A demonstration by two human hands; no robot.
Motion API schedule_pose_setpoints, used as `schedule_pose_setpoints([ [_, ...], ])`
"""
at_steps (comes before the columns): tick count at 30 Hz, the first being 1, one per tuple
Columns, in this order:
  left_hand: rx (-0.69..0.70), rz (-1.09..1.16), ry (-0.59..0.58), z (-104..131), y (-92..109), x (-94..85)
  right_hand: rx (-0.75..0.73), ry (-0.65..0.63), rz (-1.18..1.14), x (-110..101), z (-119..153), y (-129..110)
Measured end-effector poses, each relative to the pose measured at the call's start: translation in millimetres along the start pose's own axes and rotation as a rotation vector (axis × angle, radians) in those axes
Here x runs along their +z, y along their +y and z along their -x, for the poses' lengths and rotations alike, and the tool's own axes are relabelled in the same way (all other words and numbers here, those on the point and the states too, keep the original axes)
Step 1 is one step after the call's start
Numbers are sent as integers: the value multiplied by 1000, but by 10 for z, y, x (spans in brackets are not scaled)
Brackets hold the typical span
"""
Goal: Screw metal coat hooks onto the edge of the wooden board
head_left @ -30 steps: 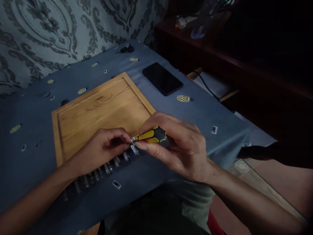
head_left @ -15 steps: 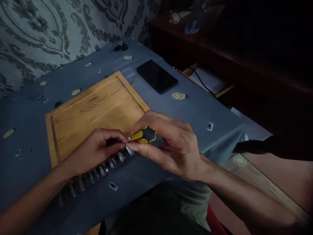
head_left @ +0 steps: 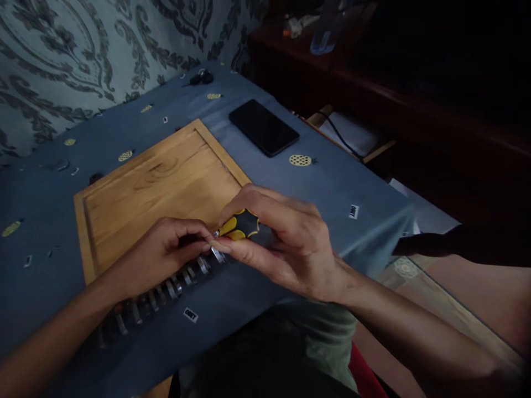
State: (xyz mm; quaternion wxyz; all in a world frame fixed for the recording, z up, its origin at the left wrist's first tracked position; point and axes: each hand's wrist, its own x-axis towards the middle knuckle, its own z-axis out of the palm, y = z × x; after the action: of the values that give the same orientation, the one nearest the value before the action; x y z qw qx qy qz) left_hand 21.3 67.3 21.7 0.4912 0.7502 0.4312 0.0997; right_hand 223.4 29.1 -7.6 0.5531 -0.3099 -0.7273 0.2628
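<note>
My right hand (head_left: 286, 240) is closed around the yellow and black handle of a screwdriver (head_left: 243, 225), its thumb and fingers wrapped about the grip. The screwdriver's metal end points left, to the fingertips of my left hand (head_left: 172, 246). Those fingers are pinched together by the tip; what lies between them is hidden. Below both hands, several shiny curved metal bands (head_left: 172, 288) stand in a row along the near edge of a wooden board (head_left: 161, 188). One metal band (head_left: 218, 255) sits right under my right thumb.
A black phone (head_left: 264, 127) lies beyond the board on the blue patterned tablecloth (head_left: 323, 221). Keys (head_left: 201, 77) rest by the wallpapered wall. At the back right, a clear bottle (head_left: 326, 38) stands on a dark wooden surface, above an open drawer with papers (head_left: 350, 132).
The view has shifted slightly, so everything sits a little further left. Both hands keep nearly the same pose at the screwdriver; any turn of the handle is too small to tell.
</note>
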Motion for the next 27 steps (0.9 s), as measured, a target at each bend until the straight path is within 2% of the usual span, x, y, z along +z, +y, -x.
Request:
schedule_pose_setpoints([
  [11, -32, -29, 86, 7, 33, 49, 15, 7, -68, -29, -4, 34],
  [17, -37, -31, 105, 4, 0, 70, -5, 26, -31, -39, 12, 62],
  [22, 1, -77, 133, 10, -25, 79, -8, 31, -47, -31, 13, 87],
  [27, 8, -28, 126, 12, -63, 87, -33, 42, -5, -26, 11, 92],
])
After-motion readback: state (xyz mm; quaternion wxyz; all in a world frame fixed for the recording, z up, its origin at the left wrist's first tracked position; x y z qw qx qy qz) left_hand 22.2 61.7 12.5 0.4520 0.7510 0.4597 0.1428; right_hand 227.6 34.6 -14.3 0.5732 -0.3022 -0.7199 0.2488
